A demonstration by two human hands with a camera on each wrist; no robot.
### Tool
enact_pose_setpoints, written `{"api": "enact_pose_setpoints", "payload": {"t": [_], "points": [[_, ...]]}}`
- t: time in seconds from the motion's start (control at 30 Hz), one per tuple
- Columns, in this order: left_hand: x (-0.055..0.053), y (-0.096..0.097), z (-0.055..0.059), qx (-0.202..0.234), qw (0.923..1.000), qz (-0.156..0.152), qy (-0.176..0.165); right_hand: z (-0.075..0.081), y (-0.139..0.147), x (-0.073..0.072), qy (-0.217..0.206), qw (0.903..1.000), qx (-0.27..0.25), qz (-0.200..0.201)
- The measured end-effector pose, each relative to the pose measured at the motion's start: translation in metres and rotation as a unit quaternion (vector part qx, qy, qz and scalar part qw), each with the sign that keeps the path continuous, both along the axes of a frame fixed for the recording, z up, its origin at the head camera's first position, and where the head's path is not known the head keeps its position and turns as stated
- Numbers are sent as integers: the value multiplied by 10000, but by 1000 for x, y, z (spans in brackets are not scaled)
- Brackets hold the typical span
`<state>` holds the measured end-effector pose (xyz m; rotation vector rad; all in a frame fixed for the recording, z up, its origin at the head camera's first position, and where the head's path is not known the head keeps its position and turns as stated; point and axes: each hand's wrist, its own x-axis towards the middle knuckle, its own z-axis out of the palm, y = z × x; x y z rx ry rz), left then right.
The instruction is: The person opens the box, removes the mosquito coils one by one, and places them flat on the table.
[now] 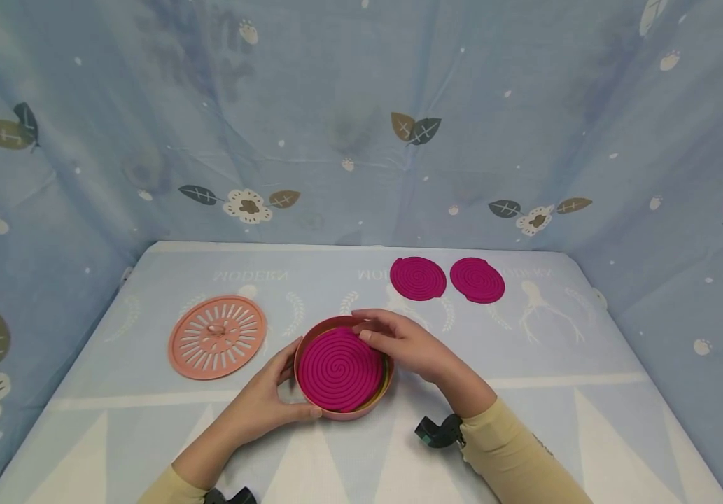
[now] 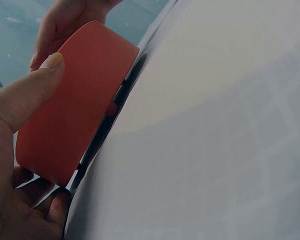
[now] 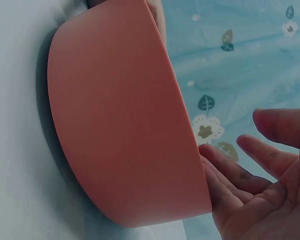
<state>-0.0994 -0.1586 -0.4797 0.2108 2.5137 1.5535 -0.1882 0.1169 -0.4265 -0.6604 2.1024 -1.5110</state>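
Observation:
A round coral-pink mosquito coil box (image 1: 344, 416) stands on the table at the middle front, with a magenta mosquito coil (image 1: 339, 369) lying flat in its mouth. Beneath the coil, a yellowish edge (image 1: 381, 393) shows along the right side. My left hand (image 1: 262, 400) grips the box wall from the left, its thumb on the near side and its fingers round the far left. Over the far right rim lies my right hand (image 1: 408, 344). In the right wrist view, its thumb and forefinger stand apart with nothing between them, and other fingers reach behind the box wall (image 3: 125, 115).
A coral-pink slotted lid (image 1: 217, 337) with a small raised handle lies left of the box. Two more magenta coils, one (image 1: 418, 278) beside the other (image 1: 477, 280), lie flat at the back right. A blue patterned curtain (image 1: 348, 140) closes off the table's back and sides.

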Motion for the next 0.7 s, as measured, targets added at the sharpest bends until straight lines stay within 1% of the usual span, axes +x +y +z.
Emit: {"api": "enact_pose_setpoints", "payload": {"t": [0.37,0.47,0.6,0.7], "points": [[-1,-1,0,14,10000,9,85,2,-1,1,-265,9979,-540,-220],[0,0,0,38,9999,-1,104,2,-3,1,-491,9952,-788,-301],[0,0,0,61,9999,-9,109,-1,-4,1,-867,9892,-1094,-457],[0,0,1,68,9999,-5,103,-3,-5,1,-1000,9859,-1258,-463]]}}
